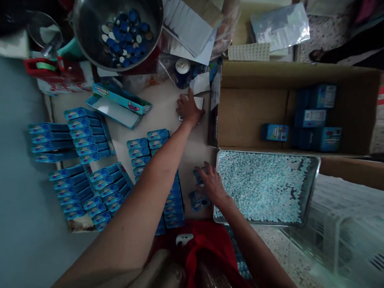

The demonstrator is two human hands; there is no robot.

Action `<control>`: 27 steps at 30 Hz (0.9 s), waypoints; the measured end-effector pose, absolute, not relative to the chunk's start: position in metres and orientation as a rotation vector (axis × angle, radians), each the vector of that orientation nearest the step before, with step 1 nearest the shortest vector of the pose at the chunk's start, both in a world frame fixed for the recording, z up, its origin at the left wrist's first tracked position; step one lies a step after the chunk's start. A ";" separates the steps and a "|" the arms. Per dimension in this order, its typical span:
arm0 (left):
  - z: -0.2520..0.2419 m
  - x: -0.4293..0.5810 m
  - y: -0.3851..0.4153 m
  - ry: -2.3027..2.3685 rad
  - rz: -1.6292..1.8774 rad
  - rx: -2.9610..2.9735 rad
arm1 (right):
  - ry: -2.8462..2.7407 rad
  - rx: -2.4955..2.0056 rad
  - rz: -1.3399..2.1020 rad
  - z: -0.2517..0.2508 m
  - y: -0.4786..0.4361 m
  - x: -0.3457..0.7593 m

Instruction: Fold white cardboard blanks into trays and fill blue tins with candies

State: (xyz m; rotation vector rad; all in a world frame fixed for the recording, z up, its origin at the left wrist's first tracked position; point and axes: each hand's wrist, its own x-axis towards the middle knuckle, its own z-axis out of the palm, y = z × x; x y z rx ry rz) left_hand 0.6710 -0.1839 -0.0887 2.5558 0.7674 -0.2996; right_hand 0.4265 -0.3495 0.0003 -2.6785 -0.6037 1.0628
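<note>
My left hand (189,109) reaches forward over a white, phone-sized object (198,103) on the table, its fingers spread across it. Nearer to me, my right hand (211,183) is beside the left rim of the metal tray, fingers apart, over small blue packs (199,201). One pack lies partly hidden beneath its fingertips. Small pale blue pieces (260,185) fill most of the tray (314,187). Rows of blue boxes (139,152) stand under and beside my left forearm.
More blue box rows (90,135) and an open display box (117,106) are on the left. A metal bowl (153,15) holds blue and white caps. A can (183,71) stands behind my left hand. A cardboard carton (244,108) with several blue boxes is at right.
</note>
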 end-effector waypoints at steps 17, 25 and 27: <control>0.018 0.575 -0.042 0.447 0.125 2.405 | -0.844 -2.673 0.736 0.077 -0.323 0.504; 0.047 0.476 -0.004 0.513 0.246 2.367 | -0.943 -3.046 0.692 0.102 -0.240 0.637; 0.042 0.442 0.001 0.560 0.250 2.353 | -0.979 -3.074 0.715 0.092 -0.233 0.650</control>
